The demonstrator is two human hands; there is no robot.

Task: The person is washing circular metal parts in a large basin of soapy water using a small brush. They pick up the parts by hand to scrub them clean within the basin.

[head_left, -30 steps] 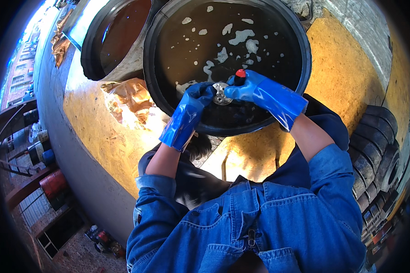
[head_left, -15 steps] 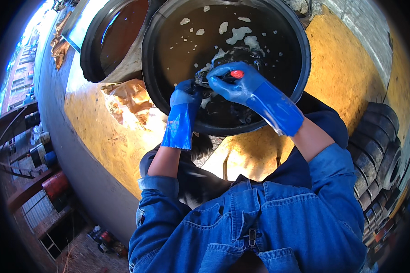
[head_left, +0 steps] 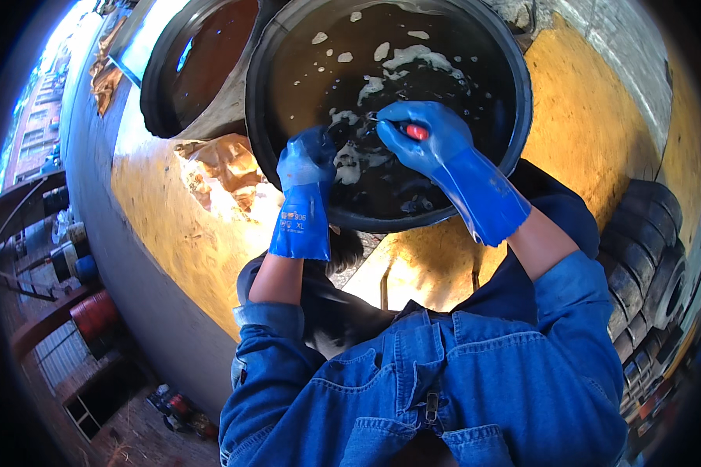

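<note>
Both my hands wear blue rubber gloves over a large round black tub (head_left: pixel 255 86) of dark, murky water with patches of foam (head_left: pixel 424 56). My right hand (head_left: pixel 428 140) is closed round a tool with a red handle (head_left: pixel 417 131); a thin tip shows just past the fingers, but the tool's kind is hidden. At the tub's near left rim, my left hand (head_left: pixel 305 159) has its fingers curled in. Whatever those fingers hold, if anything, is hidden by the glove.
A second black tub (head_left: pixel 154 101) with reddish-brown liquid stands at the far left. Crumpled brown paper (head_left: pixel 224 171) lies on the yellow-stained floor beside it. Stacked dark ring-shaped parts (head_left: pixel 639 241) line the right side. Machinery and red drums (head_left: pixel 95 325) sit beyond a ledge at left.
My hands have drawn apart: the right moved slightly right with the red-handled tool, the left slightly left. The dark piece between them no longer shows. The foam has shifted.
</note>
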